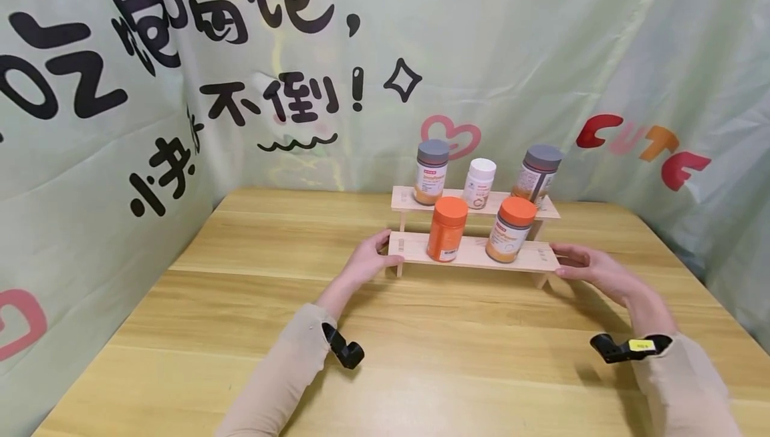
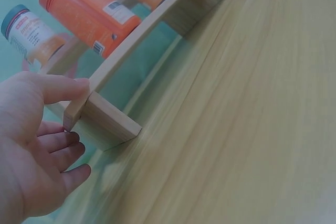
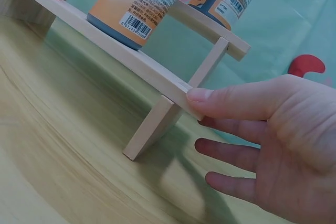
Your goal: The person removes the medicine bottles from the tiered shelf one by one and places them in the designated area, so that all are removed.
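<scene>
A two-tier light wooden shelf (image 1: 412,244) stands on the table, gripped at both ends of its lower board. My left hand (image 1: 367,262) pinches the left end, thumb on the front edge. At the right end, my right hand (image 1: 601,273) does the same, its thumb on the board's corner and the lower fingers extended beneath in the right wrist view. On the lower board stand an orange bottle (image 1: 447,231) and an orange-capped bottle (image 1: 510,231) with a white label. Behind them, the upper board carries two grey-capped bottles (image 1: 431,173) and a small white bottle (image 1: 479,183).
The wood-grain table (image 1: 421,343) extends in front of the shelf and to its left. Pale green cloth (image 1: 511,43) with printed characters and hearts hangs behind the table and along its sides.
</scene>
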A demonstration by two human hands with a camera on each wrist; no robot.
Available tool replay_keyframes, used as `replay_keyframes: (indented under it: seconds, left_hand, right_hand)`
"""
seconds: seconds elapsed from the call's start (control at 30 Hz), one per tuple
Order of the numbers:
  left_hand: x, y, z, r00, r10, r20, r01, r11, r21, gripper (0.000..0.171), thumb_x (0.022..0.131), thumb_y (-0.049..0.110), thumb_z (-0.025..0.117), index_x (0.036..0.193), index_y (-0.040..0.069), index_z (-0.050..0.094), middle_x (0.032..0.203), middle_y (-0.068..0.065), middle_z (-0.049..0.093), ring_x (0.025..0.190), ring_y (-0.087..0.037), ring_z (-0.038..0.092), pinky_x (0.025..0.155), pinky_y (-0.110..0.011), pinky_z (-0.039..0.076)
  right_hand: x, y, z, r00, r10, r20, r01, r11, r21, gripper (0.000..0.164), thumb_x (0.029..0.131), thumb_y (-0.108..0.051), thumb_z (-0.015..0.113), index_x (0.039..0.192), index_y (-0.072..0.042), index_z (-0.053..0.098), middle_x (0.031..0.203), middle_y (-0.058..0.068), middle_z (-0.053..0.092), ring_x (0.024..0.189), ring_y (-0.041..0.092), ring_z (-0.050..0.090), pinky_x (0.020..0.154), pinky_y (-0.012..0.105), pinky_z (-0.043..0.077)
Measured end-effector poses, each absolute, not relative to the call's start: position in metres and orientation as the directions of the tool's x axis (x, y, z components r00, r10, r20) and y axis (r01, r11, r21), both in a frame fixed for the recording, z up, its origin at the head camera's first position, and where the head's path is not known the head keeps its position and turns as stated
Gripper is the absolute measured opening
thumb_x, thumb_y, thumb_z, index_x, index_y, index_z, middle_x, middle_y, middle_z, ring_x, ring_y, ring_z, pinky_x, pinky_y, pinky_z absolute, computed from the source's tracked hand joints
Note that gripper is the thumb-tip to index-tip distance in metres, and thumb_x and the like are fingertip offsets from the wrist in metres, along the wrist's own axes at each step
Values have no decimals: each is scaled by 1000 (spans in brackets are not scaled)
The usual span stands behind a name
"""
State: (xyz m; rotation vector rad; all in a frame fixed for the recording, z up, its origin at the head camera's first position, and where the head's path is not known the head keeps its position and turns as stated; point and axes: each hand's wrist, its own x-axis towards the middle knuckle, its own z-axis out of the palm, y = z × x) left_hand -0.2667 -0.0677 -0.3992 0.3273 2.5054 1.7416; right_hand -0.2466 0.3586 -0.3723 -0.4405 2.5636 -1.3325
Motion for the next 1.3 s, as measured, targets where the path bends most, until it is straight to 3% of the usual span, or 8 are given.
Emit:
replay_keyframes:
  seconds: [0.37,0.5,0.6,0.67,0.8,0.97,1.07,1.3]
  left_hand:
    - [-263,-97,-397,-978,203,42,113,350,930,75,80,11,71,142,-2,31,141,-17,39,128,-31,38,107,-42,28]
    - [-265,-109,-398,-979,199,30,101,354,930,75,80,12,71,143,-1,31,142,-16,39,129,-30,38,107,-42,27]
    - [-266,-118,-397,-980,199,25,96,354,930,76,80,12,70,143,-1,30,143,-17,37,129,-31,36,107,-41,26]
    - [-266,-124,-397,-979,203,25,98,355,930,76,81,11,70,143,-3,28,143,-19,36,130,-31,35,107,-42,26]
    - [-266,-137,-397,-975,220,38,111,331,937,75,82,9,68,143,-6,25,144,-21,33,131,-33,33,108,-41,25]
    - [-265,-151,-397,-973,225,51,120,308,944,75,82,7,66,143,-7,24,145,-23,31,132,-34,31,108,-42,24]
    - [-265,-159,-397,-976,216,39,107,311,944,76,82,7,66,143,-6,24,145,-22,30,132,-33,31,109,-42,23]
    - [-265,-176,-397,-979,203,28,89,294,952,74,83,6,63,144,-5,23,146,-22,28,133,-33,29,109,-43,22]
  right_hand:
    - [-249,335,-371,-921,-383,-65,-163,532,-831,64,91,-18,59,140,10,29,138,32,35,104,-10,42,85,14,38]
    - [-251,324,-371,-919,-388,-67,-163,530,-832,65,90,-19,60,140,8,29,138,30,36,118,13,44,89,20,38]
    - [-253,315,-372,-916,-397,-56,-170,512,-842,65,90,-18,60,140,9,29,138,31,36,125,33,38,91,21,38]
    - [-255,309,-373,-914,-403,-49,-173,494,-852,65,90,-17,60,140,10,29,137,31,36,125,39,35,90,19,38]
    - [-260,298,-377,-912,-408,-37,-169,458,-873,65,89,-15,61,139,11,29,137,31,37,125,39,35,87,13,38]
    - [-263,284,-380,-906,-422,-26,-165,410,-897,66,89,-12,61,139,12,27,138,32,35,126,42,34,88,14,38]
    - [-264,277,-379,-905,-424,-30,-159,404,-901,66,89,-12,61,140,11,27,138,31,35,126,42,34,95,23,38]
    - [-268,258,-382,-902,-432,-16,-172,392,-904,65,88,-11,62,138,13,29,137,32,36,126,43,35,97,29,39]
